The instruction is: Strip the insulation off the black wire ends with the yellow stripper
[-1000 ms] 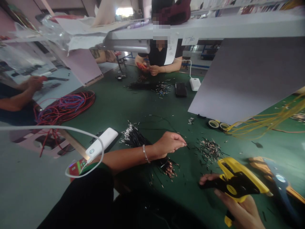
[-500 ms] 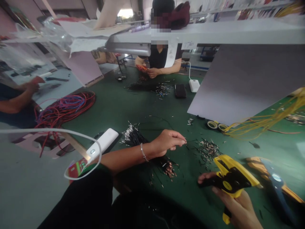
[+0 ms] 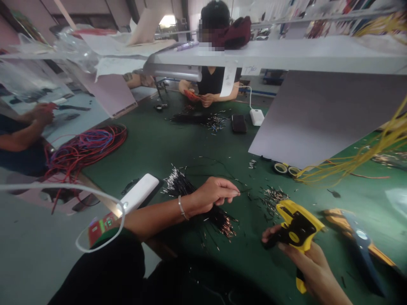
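Observation:
My left hand (image 3: 212,195) is closed in a pinch on the end of a thin black wire (image 3: 245,190). Under its wrist lies a bundle of black wires (image 3: 182,181), silvery tips at one end and bare copper (image 3: 228,226) at the other. My right hand (image 3: 313,264) is wrapped round a yellow and black wire stripper (image 3: 295,231), held just over the table. Beyond the stripper's head is a heap of short cut-off pieces (image 3: 274,199). A second tool with orange and dark blue handles (image 3: 359,237) rests to the right.
A white power bank (image 3: 140,192) with a white cable lies at left, beside coiled red and blue wires (image 3: 92,142). Tape rolls (image 3: 281,168) and yellow wires (image 3: 346,163) lie at right. A shelf (image 3: 286,55) spans the bench (image 3: 152,137); a co-worker (image 3: 210,87) sits opposite.
My left hand has drawn back a little to the left, still pinching. My right hand and the stripper have shifted slightly left. The whole view has tilted up somewhat.

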`<state>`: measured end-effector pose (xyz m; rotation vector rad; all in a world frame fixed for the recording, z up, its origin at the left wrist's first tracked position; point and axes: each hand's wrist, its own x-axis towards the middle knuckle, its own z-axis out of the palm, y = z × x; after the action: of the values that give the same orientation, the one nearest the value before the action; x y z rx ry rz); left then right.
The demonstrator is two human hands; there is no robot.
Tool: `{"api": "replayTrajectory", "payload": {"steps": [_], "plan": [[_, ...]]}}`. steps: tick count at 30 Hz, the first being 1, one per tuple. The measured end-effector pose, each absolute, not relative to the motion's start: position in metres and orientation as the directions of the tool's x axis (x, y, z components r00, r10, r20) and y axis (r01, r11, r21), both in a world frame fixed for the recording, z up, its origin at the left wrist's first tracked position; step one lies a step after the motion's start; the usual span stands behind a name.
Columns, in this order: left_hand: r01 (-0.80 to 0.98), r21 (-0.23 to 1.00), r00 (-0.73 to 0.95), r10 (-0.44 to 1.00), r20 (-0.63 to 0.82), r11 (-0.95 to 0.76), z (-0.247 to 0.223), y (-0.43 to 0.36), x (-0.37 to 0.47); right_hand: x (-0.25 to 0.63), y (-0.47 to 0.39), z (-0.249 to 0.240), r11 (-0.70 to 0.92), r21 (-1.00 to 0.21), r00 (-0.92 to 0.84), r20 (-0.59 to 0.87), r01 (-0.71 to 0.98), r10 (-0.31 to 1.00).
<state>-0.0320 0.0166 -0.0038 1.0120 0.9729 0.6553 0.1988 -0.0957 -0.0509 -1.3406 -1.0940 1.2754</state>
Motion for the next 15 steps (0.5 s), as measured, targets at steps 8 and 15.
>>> {"api": "replayTrajectory", "payload": {"steps": [8,15], "plan": [[-0.017,0.898,0.425,0.816,-0.392,0.44,-0.008,0.009,-0.049,0.194,-0.093,-0.047,-0.163,-0.987,0.052,-0.163,-0.006,0.985],[-0.033,0.899,0.424,0.821,-0.382,0.436,-0.015,0.008,-0.055,0.192,-0.094,-0.047,-0.155,-0.986,0.061,-0.151,0.068,0.987]]}}
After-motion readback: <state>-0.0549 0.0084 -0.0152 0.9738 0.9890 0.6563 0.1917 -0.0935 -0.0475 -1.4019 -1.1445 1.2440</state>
